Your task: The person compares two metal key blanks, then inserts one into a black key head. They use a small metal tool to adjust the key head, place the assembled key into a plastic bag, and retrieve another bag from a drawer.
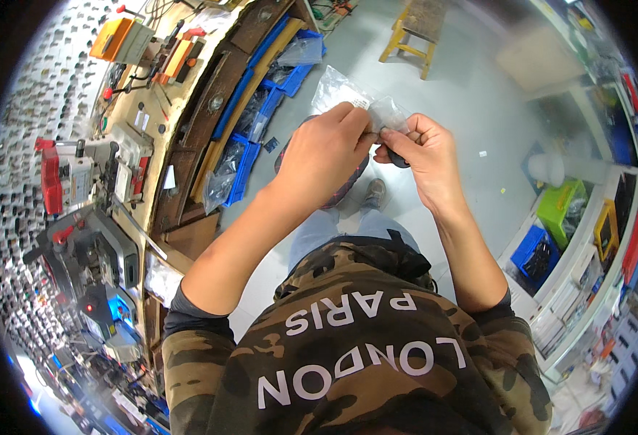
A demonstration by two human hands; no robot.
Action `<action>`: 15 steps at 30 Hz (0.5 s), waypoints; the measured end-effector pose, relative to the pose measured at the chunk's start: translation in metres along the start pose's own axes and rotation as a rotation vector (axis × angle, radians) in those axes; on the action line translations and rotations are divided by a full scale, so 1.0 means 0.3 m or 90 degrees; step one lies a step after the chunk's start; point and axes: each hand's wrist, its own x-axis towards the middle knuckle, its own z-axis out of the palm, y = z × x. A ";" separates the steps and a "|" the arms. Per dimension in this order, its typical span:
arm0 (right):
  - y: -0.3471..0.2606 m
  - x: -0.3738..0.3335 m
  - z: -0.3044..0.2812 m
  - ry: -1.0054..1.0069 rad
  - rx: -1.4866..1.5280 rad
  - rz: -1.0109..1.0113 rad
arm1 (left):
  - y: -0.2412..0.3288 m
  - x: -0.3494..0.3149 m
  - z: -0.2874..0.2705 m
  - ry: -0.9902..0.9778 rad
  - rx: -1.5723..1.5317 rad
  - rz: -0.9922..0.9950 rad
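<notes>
A clear plastic bag (339,90) with a white printed label is held up in front of me, above the floor. My left hand (325,151) is closed, its fingertips pinching the bag's lower edge. My right hand (429,154) is closed too, with thumb and fingers on the bag's right end, close to the left fingertips. A small dark rounded piece (397,159) shows beneath the right thumb; its kind cannot be made out. The back of my left hand hides part of the bag.
A wooden workbench (161,116) with key-cutting-type machines (100,174) runs along my left. Blue bins (243,168) with plastic bags line its side. A yellow-legged stool (415,35) stands ahead. On the right, shelving holds a green bin (560,209) and a blue bin (531,255).
</notes>
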 end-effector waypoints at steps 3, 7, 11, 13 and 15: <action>0.022 0.035 -0.017 0.031 -0.036 -0.003 | -0.013 0.030 0.027 -0.054 -0.037 -0.063; 0.058 0.071 -0.041 0.070 -0.033 -0.004 | -0.024 0.069 0.078 0.058 0.007 -0.085; 0.061 0.097 -0.077 0.097 -0.042 0.031 | -0.030 0.114 0.132 0.165 0.034 -0.127; 0.048 0.100 -0.095 0.098 -0.036 0.036 | -0.034 0.129 0.155 0.169 0.071 -0.073; 0.027 0.091 -0.114 0.119 0.011 0.014 | -0.045 0.146 0.168 0.181 0.103 -0.047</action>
